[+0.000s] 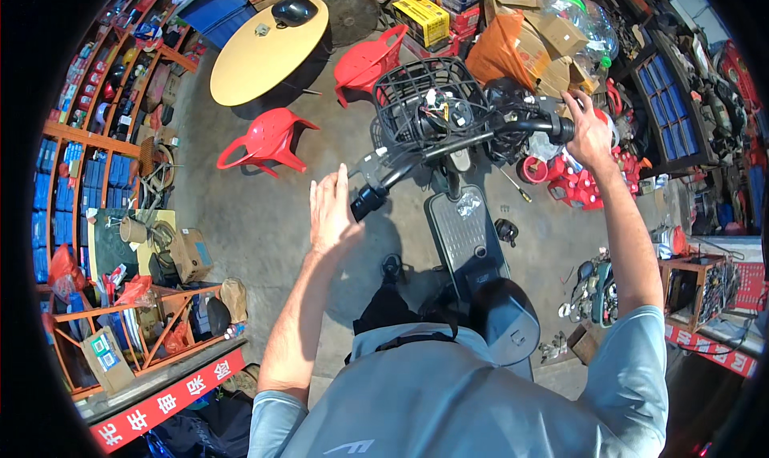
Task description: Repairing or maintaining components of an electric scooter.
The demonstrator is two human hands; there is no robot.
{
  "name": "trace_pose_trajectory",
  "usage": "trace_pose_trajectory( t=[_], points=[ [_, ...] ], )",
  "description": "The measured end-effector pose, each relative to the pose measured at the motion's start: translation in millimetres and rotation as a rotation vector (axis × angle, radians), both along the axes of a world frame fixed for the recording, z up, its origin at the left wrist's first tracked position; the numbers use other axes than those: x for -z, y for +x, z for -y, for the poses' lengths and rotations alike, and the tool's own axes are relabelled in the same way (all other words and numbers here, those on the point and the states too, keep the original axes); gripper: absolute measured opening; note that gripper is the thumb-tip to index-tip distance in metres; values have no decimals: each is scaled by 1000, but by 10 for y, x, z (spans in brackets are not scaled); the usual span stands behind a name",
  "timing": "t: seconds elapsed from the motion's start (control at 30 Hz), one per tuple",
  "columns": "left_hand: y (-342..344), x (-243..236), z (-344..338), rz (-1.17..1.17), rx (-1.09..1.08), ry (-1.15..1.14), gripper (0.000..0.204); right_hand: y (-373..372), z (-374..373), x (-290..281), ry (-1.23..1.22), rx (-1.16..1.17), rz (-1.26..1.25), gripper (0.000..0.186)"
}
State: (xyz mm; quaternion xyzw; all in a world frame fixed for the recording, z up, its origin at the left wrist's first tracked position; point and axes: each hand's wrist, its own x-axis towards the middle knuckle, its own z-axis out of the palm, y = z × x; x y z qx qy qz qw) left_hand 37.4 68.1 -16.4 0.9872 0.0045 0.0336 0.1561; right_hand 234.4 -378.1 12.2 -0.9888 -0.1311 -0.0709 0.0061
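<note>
An electric scooter stands in front of me, its black handlebar (456, 145) slanting across the view. My left hand (330, 211) is beside the left grip (369, 201), fingers stretched out; whether the palm touches it I cannot tell. My right hand (589, 131) rests at the outer end of the right grip (553, 127), its fingers reaching forward, apart, near the brake lever. Loose wires and connectors (439, 105) show in the black front basket (392, 85). Below the bar is the ridged footboard (458, 232), with a small clear plastic bag (468, 206) on it. The dark seat (506, 318) is by my right hip.
Red plastic chairs (268, 140) and an oval yellow table (268, 49) stand ahead to the left. Cartons (553, 41) crowd the far right. A screwdriver (517, 184) and a small black part (506, 232) lie on the floor. Orange shelving (96, 137) lines the left.
</note>
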Motion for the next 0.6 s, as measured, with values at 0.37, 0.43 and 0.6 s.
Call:
trace_pose_trajectory(
  t=[0.37,0.43,0.6],
  points=[
    [582,-59,-103,-9,61,95,87,317,48,166,66,56,31,78],
    [668,-64,-110,48,72,85,84,312,9,153,55,112,-26,79],
    [820,-88,6,57,131,100,80,282,190,214,37,188,-39,84]
  ],
)
